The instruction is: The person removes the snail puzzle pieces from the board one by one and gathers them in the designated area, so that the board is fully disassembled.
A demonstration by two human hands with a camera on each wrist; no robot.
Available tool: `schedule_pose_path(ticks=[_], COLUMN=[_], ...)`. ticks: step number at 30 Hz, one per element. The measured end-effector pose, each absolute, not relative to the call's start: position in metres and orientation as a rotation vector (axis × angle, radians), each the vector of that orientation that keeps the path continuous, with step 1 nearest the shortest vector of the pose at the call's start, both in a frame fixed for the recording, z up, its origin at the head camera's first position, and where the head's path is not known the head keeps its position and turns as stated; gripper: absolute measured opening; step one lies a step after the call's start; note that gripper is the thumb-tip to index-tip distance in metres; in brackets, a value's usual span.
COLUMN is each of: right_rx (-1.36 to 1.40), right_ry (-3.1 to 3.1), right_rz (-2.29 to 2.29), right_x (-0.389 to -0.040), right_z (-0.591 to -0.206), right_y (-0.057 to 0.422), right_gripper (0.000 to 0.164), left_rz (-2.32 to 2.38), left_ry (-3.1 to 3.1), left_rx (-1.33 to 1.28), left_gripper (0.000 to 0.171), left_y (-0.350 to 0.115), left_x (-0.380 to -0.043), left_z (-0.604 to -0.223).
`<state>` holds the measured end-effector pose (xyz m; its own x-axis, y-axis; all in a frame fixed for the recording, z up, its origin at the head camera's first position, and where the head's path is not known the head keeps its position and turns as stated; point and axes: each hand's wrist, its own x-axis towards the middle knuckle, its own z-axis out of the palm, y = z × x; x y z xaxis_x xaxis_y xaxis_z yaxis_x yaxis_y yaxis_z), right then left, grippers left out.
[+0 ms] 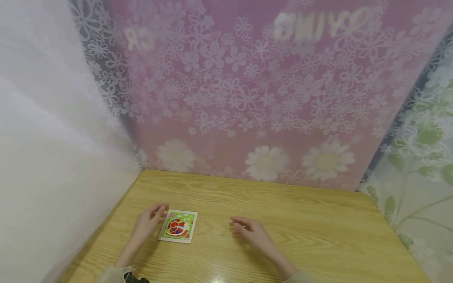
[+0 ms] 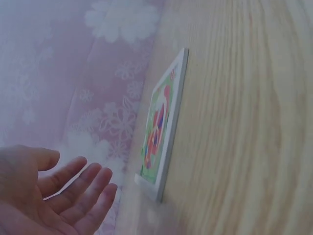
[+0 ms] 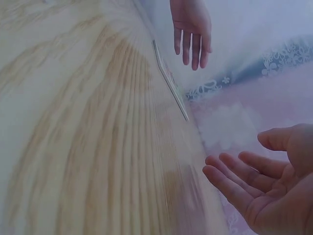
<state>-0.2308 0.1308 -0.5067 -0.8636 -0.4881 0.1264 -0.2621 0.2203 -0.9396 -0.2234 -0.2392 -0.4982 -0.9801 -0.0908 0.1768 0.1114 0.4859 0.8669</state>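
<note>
A flat square picture puzzle [image 1: 177,226] with a pale frame lies on the wooden table, left of the middle. Its bright picture has a green ground and a red, blue and white figure, seen edge-on in the left wrist view. My left hand [image 1: 149,223] hovers by the puzzle's left edge, fingers relaxed and holding nothing. In the left wrist view, the puzzle [image 2: 159,127] lies beyond the loosely spread fingertips. To the puzzle's right, apart from it, my right hand [image 1: 250,232] hangs above the table with its fingers loosely bent and nothing in them.
The wood-grain table [image 1: 318,228] reaches back to a pink flowered curtain [image 1: 226,98]. A white sheet [image 1: 63,149] borders it on the left, and a leaf-patterned curtain [image 1: 421,177] hangs on the right. A dark watch-like band [image 1: 132,277] sits at the left wrist.
</note>
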Motion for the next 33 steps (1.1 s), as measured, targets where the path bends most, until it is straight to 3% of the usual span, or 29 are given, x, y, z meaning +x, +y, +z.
schedule_pose_path(ticks=[7, 23, 33], right_rx=[-0.662, -0.62, -0.454], right_ry=[2.173, 2.051, 1.953], right_rz=[-1.755, -1.779, -1.888], right_x=[-0.233, -0.229, -0.228], right_z=[-0.506, -0.509, -0.509], right_y=[0.111, 0.073, 0.055], right_gripper=[0.048, 0.048, 0.049], left_rz=[-1.419, -1.385, -1.403], left_ry=[-2.622, -2.757, -2.76], left_rx=[0.056, 0.178, 0.16], left_gripper=[0.032, 0.042, 0.028], left_y=[-0.25, -0.251, -0.243], left_x=[-0.212, -0.213, -0.217], left_z=[-0.503, -0.511, -0.511])
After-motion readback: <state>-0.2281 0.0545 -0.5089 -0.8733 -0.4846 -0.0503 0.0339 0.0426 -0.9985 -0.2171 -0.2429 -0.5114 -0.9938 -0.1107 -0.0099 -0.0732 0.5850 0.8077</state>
